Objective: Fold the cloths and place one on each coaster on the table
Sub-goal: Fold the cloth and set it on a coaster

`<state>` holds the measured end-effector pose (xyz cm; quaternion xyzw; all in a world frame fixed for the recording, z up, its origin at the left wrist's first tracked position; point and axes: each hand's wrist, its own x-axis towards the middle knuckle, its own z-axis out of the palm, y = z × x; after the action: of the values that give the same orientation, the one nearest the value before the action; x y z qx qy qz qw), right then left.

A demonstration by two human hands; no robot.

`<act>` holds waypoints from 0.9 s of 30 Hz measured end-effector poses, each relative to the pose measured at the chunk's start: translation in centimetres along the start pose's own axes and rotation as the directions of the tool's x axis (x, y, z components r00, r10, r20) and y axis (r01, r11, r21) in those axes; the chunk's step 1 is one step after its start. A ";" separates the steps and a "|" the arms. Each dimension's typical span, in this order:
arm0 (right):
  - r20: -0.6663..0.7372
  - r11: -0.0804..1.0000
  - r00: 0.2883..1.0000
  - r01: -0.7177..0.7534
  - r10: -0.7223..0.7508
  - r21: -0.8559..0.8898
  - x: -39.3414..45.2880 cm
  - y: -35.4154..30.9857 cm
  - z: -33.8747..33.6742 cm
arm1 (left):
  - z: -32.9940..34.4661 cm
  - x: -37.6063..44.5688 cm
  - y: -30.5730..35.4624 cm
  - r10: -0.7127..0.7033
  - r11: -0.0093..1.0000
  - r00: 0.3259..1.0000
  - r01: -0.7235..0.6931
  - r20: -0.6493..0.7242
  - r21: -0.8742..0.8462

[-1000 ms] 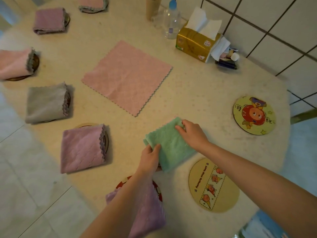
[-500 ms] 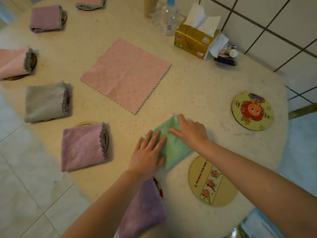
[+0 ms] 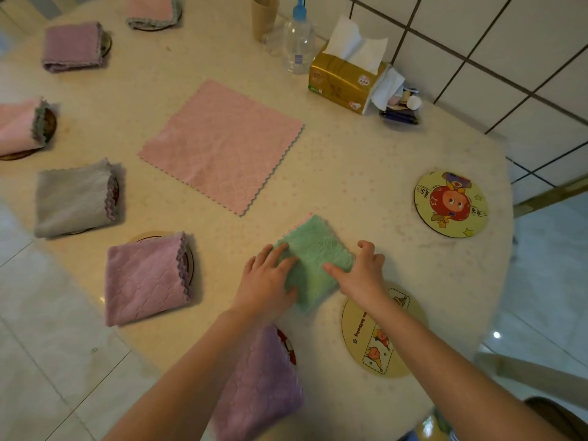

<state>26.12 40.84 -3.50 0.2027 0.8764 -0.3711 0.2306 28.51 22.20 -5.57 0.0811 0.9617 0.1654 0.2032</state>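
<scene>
- Green cloth (image 3: 313, 261), folded small, lies on the table (image 3: 366, 160) near my front edge, beside the empty yellow coaster (image 3: 366, 351) and not on it.
- My left hand (image 3: 265, 280) lies flat on its left side, fingers straight and spread.
- My right hand (image 3: 362, 272) presses its right corner; index finger straight on the cloth, the others loosely curled.
- Cartoon coaster (image 3: 450, 203) bare, well to the right.
- Pink cloth (image 3: 222, 144) lies unfolded mid-table.
- Folded purple cloth (image 3: 144, 278) and grey cloth (image 3: 73, 198) sit on coasters at left.
</scene>
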 end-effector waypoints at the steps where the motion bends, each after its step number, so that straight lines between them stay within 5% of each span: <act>1: -0.013 0.999 1.000 -0.022 0.023 0.047 -0.2 -0.1 0.2 | 0.0 0.2 -0.1 -0.005 0.997 0.998 0.000 -0.063 -0.072; 4: -0.076 0.991 0.994 -0.063 0.072 0.117 -0.4 -0.2 0.7 | -0.1 0.9 -0.3 -0.172 0.939 0.957 0.088 -0.232 -0.332; 6: -0.080 0.964 0.987 -0.118 0.140 0.240 -0.1 -0.1 1.1 | -0.6 1.6 -0.3 -0.327 0.864 0.920 0.199 -0.216 -0.462; 10: 0.065 0.729 0.935 -0.314 0.349 0.608 0.5 0.1 1.6 | -1.6 2.9 -0.1 -0.499 0.664 0.866 0.363 -0.026 -0.654; 13: 0.181 0.660 0.918 -0.381 0.352 0.647 0.3 0.1 1.7 | -2.7 3.2 -0.2 -0.559 0.478 0.809 0.496 0.185 -0.725; 17: 0.202 0.736 0.939 -0.345 0.279 0.582 -0.1 -0.1 1.2 | -3.5 2.5 -0.6 -0.521 0.403 0.803 0.530 0.289 -0.746; 19: 0.219 0.706 0.952 -0.306 0.214 0.639 -0.9 -0.1 0.1 | -3.8 1.5 -0.4 -0.460 0.346 0.827 0.502 0.323 -0.792; 24: 0.227 0.620 0.973 -0.208 0.050 0.756 -3.3 2.4 -4.0 | -3.5 -0.5 2.3 -0.139 0.014 0.880 0.460 0.454 -0.888; 27: 0.204 0.552 0.978 -0.198 0.051 0.810 -4.6 5.6 -6.5 | -2.1 -1.5 4.9 -0.035 -0.026 0.885 0.464 0.464 -0.886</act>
<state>31.11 48.39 -0.08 0.3189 0.5631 -0.7350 0.2024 29.39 25.83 -1.45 -0.2358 0.5233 0.7286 0.3737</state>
